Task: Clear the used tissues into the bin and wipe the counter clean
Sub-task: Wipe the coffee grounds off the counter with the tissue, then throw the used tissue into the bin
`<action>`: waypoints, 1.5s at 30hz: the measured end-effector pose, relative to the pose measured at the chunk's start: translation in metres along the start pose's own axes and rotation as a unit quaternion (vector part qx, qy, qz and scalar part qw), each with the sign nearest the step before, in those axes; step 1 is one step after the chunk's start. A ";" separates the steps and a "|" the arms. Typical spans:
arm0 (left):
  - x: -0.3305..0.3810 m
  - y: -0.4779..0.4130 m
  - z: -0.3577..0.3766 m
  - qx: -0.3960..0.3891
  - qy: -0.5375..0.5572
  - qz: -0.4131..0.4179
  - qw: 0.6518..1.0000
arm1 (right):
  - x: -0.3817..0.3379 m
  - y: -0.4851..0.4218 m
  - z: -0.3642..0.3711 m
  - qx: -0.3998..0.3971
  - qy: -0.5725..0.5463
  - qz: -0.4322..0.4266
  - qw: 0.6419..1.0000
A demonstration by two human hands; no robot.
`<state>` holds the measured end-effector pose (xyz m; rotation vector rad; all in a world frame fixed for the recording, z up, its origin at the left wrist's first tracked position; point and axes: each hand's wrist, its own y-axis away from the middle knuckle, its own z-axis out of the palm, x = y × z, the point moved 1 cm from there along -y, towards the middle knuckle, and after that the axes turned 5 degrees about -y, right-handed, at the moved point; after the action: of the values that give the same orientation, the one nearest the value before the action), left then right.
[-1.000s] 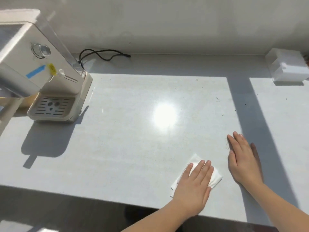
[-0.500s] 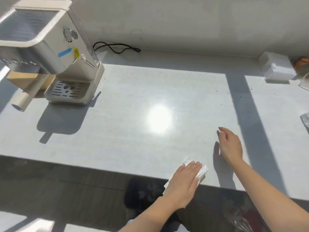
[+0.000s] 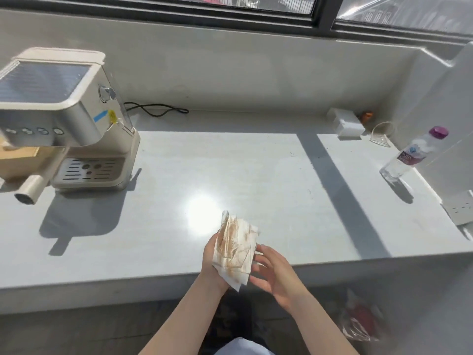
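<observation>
At the far left of the frame the coffee machine (image 3: 64,119) stands on the tabletop (image 3: 256,175), its cord (image 3: 156,110) trailing along the back wall, out of the wiping path. The middle of the tabletop lies bare under a bright sun patch, which I judge is why the tissue is up off it: that stretch looks done.

Low in the centre I have my left hand (image 3: 213,260) closed around the tissue (image 3: 236,248) from behind, thumb and fingers pinching its left edge. It is raised clear of the surface with its brown-stained face turned toward me, probably so I can check how dirty it is. My right hand (image 3: 276,275) sits just beside it, fingers spread and loosely curled, fingertips (image 3: 258,248) touching the tissue's right edge without gripping, ready, I think, to fold it or take it over.

Below the tabletop's edge at lower right a blurred plastic bag (image 3: 361,321) shows; whether it is the bin I cannot tell.

Further right, a few dark specks (image 3: 311,162) remain by the shadow band. A white box (image 3: 346,125) and a bottle (image 3: 412,156) stand at the right.
</observation>
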<state>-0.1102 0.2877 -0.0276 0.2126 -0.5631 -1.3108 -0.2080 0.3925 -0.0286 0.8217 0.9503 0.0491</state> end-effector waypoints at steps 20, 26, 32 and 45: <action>-0.010 0.093 -0.039 0.164 -0.583 0.154 0.781 | 0.008 0.028 0.047 -0.065 0.211 -0.102 0.970; -0.028 0.087 -0.034 0.140 -0.529 0.007 0.837 | -0.003 0.027 0.034 0.015 0.279 -0.311 0.908; -0.048 0.076 -0.027 0.205 -0.348 0.037 0.914 | 0.022 0.040 0.022 0.030 0.500 -0.436 0.748; -0.065 0.078 -0.069 0.148 -0.564 -0.013 0.812 | 0.057 0.017 -0.007 -0.088 0.425 -0.202 0.878</action>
<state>-0.0186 0.3592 -0.0680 -0.3588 -1.7882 -1.2742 -0.1735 0.4303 -0.0596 0.3926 1.9082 0.1389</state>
